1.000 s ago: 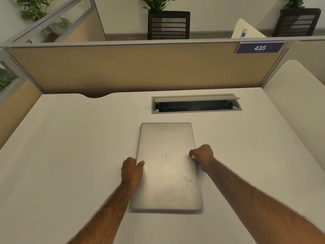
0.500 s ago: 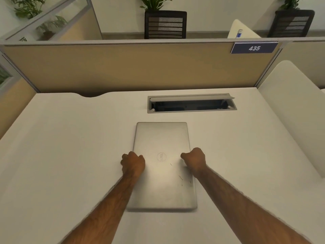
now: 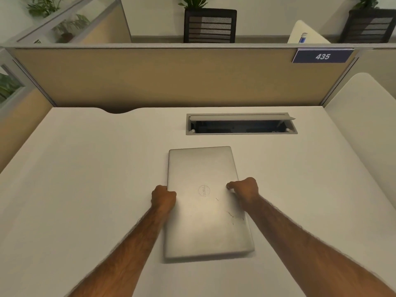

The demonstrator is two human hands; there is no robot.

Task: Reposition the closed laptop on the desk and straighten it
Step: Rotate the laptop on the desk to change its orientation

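A brushed, matt silver metal laptop (image 3: 205, 202), its lid scuffed with fine scratches, is lying on a smooth, matt off-white desk (image 3: 85, 189), while a tan cloth-looking partition (image 3: 171, 78) is standing in a grey metal frame.

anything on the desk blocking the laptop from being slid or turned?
Nothing visible. The left hand and right hand grip the laptop by its side edges; the desk around is bare. The cable tray opening sits beyond its far edge, apart.

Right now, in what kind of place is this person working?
Most likely an open-plan office cubicle: a tan partition behind the desk, a numbered sign "435", and mesh office chairs beyond.
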